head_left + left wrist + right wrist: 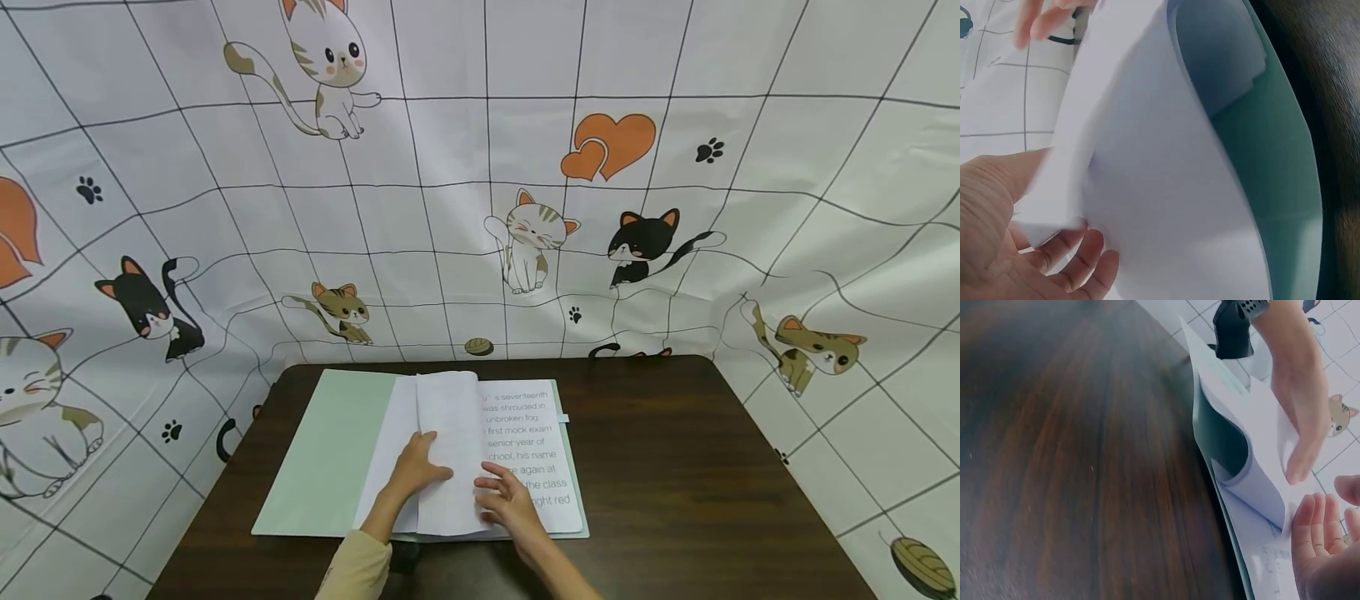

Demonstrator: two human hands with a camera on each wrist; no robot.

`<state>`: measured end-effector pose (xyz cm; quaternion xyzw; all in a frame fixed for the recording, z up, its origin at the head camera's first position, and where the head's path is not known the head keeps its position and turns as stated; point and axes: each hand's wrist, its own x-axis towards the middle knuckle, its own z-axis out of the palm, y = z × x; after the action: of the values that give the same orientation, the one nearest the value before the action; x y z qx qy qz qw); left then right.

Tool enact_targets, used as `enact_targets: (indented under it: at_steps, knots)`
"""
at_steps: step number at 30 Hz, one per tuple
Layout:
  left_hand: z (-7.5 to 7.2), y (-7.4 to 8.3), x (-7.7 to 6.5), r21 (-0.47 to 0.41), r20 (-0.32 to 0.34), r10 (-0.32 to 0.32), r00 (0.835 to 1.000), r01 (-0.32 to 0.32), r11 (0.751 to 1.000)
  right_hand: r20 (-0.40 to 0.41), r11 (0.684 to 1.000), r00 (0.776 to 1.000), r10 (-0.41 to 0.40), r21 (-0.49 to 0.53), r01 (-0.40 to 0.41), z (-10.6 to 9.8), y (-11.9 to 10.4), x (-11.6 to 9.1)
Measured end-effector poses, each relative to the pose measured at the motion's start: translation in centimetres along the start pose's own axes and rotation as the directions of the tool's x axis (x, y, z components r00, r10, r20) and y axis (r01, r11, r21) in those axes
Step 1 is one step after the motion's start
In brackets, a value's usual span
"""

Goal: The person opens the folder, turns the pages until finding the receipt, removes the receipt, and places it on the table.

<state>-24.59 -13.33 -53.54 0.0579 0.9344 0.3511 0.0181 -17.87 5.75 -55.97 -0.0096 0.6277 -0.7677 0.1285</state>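
Note:
A light green folder [315, 467] lies spread on the table, with white sheets inside. One loose white page [450, 492] arches up over its middle. My left hand [415, 468] grips this page; in the left wrist view its edge runs between the thumb and the curled fingers [1079, 262]. Large grey text covers the printed sheet [528, 433] on the right. Over that sheet's left part is my right hand [512, 510], fingers loosely bent and holding nothing. The right wrist view shows its fingers [1317, 528] close beside the lifted paper's edge.
The dark wooden table [675, 483] extends right of the folder. A white cloth [450, 217] with grid lines and cartoon cats hangs behind and at both sides. A small pale tab [564, 418] sticks out from the folder's right edge. A black device [1233, 334] sits on the left wrist.

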Motion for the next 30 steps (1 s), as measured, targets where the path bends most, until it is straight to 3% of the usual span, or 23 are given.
enact_targets:
  at_steps: [14, 30]
  knots:
    - [-0.8, -1.8, 0.3, 0.054, -0.069, -0.003, 0.998, 0.006, 0.999, -0.049, 0.994, 0.997, -0.052, -0.098, 0.047, -2.6, -1.0, 1.3]
    - [-1.7, -2.6, -0.4, 0.14, -0.116, -0.022, 0.993, 0.038, 0.989, -0.216, 0.971, 0.974, -0.063, -0.239, 0.01, -7.6, -1.6, 3.4]
